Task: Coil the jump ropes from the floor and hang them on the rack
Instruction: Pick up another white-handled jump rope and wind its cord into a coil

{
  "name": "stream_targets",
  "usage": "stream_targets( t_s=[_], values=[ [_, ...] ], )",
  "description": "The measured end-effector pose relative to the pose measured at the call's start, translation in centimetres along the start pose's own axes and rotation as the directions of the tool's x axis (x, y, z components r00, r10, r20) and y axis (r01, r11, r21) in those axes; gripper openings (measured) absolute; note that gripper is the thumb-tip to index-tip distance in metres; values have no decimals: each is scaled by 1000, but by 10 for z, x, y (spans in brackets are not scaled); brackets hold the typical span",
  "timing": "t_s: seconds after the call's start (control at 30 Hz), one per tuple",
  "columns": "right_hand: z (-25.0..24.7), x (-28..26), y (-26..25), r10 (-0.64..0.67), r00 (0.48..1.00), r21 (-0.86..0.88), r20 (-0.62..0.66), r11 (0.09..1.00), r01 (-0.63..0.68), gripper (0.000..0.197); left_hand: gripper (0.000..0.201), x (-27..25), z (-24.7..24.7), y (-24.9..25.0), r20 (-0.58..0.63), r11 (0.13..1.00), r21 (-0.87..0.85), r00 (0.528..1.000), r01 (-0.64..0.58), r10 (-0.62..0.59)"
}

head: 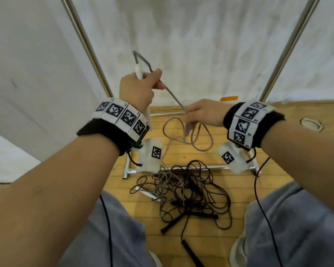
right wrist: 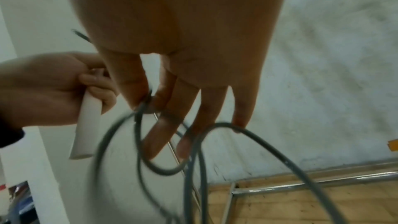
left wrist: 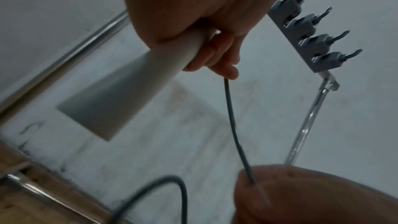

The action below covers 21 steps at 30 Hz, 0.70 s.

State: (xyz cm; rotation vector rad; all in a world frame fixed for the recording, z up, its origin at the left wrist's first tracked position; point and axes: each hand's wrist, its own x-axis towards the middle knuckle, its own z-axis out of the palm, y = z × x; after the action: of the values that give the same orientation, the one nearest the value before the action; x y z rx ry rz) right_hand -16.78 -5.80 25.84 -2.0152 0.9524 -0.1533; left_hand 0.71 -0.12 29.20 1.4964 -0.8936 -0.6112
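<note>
Gripping a grey rope's white handle, the left hand feeds cord to the pinching right hand; black ropes lie tangled on the floor, rack hooks bare.

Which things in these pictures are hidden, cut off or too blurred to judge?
- Head view: the hook rack is out of frame.
- Head view: rope count in the floor tangle is unclear; the cords overlap.
- Right wrist view: the grey rope is motion-blurred, so its loops cannot be counted.
</note>
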Motion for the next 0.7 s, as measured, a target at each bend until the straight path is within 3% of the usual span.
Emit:
stream_targets(
  t_s=[0.07,0.13,0.23,0.37,0.57,0.7],
  values=[
    [3,4,5,31,999,-9,36,1000,-30,25,36,7,-9,-11,-93,994,87,994,60,-52],
    [8,10,7,36,999,0,-23,999,-36,26,38,10,-14,-21,-136,972,194,985,132,-106],
    [16,20,5,43,994,78,-103,996,-35,27,34,10,-8,-37,-83,936,237,966,258,-245],
    [24,30,-7,-9,981,28,-192,999,15,25,32,8,4,-43,5,923,195,941,331,-339],
    [23,28,-23,-123,967,-3,-225,992,125,22,8,6,7,-33,295,961,143,916,238,-271],
    [15,14,-25,-152,965,-6,-213,988,154,26,13,6,4,-31,400,969,186,888,162,-225]
  ],
)
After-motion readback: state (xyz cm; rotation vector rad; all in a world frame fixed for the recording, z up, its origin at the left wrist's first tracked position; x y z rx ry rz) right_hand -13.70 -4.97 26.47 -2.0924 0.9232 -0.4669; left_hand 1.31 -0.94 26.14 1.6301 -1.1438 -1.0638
